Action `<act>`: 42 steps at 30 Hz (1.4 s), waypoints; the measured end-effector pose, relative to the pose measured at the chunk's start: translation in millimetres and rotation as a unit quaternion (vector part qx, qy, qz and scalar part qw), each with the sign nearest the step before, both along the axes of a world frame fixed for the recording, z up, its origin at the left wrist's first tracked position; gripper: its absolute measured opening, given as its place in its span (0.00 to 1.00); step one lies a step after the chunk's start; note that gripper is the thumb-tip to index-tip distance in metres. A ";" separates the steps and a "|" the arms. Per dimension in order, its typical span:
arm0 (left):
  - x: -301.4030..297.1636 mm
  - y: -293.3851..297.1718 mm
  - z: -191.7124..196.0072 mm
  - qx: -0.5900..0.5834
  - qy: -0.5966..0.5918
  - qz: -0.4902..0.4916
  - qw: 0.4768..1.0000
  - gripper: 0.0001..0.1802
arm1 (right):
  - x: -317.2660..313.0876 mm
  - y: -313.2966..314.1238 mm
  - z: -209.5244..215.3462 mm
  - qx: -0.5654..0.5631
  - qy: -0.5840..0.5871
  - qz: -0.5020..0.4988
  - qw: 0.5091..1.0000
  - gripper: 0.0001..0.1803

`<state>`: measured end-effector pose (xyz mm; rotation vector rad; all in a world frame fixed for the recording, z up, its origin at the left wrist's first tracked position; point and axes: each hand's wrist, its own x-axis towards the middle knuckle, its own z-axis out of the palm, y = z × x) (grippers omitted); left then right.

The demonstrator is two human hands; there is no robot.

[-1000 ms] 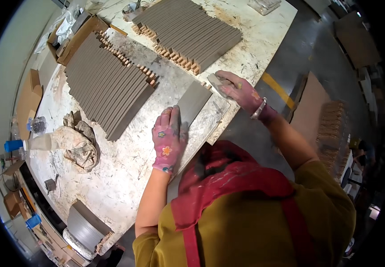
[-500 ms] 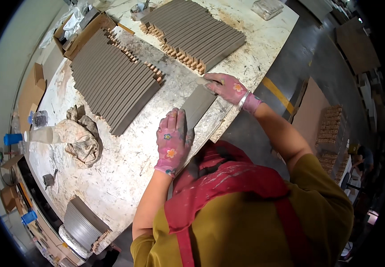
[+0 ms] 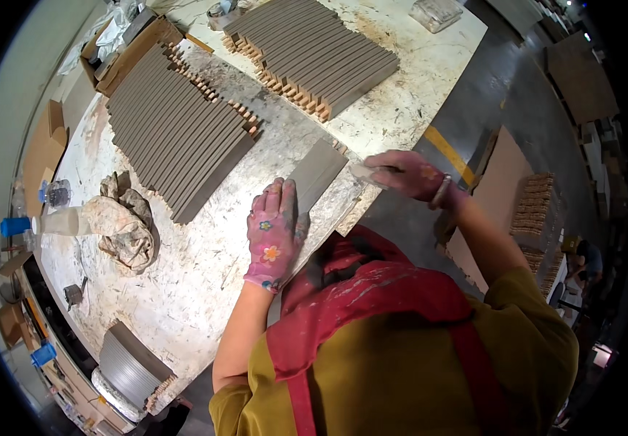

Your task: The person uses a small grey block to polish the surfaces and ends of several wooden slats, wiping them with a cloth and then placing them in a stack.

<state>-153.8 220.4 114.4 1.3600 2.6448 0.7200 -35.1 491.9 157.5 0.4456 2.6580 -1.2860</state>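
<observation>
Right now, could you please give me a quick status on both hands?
Left hand flat on grey strip. Right hand holds small tool at strip's end. Nothing between them.

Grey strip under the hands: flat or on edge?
Flat. The strip lies broad face up on the table, left hand pressing its near end, right hand at its far side.

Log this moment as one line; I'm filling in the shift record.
left hand: flat on grey slab | right hand: pale tool at slab's end | nearby: slab rows, rag

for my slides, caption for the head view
Gloved left hand steadies a grey strip while the right hand works its edge.
</observation>
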 end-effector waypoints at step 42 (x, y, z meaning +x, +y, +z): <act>-84.9 -150.9 -0.9 0.129 0.120 0.243 0.954 0.26 | -104.9 -53.4 -2.0 -0.025 0.243 0.092 0.965 0.26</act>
